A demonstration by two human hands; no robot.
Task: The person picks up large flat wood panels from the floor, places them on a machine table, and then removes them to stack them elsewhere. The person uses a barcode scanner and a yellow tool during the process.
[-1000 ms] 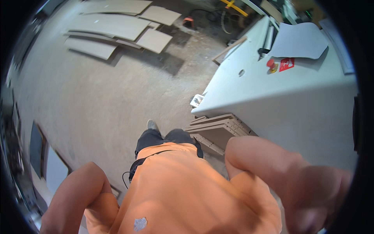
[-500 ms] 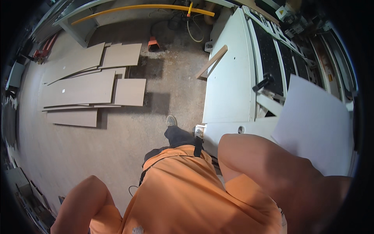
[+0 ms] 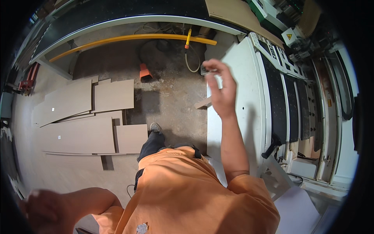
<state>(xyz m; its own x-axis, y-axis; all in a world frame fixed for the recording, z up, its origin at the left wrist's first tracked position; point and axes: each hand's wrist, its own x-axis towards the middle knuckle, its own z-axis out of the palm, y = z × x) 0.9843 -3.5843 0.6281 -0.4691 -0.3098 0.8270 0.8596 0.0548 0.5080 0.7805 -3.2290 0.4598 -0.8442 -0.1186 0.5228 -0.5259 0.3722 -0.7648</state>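
Observation:
My right hand (image 3: 224, 87) is raised ahead of me over the side of a white machine (image 3: 237, 132). Its thumb and curved fingers stand apart, slightly blurred, and I see nothing between them. Close below the fingertips, a short wooden strip (image 3: 202, 103) leans by the machine's side, partly hidden. My left hand (image 3: 43, 210) is out at the lower left, dark and smeared by motion, so its fingers cannot be made out. A white sheet (image 3: 296, 212) lies at the lower right, behind my right upper arm and apart from both hands.
Several flat beige panels (image 3: 78, 134) lie stacked loosely on the floor at left. An orange foot pedal (image 3: 145, 73) stands ahead, under a long yellow bar (image 3: 132, 37). A black handle (image 3: 271, 146) juts from the machine. Red equipment (image 3: 29, 80) stands at far left.
My right arm has swung from the right side to straight ahead, bringing the hand into view. My left hand has appeared too. The view has shifted, and the white sheet now sits lower.

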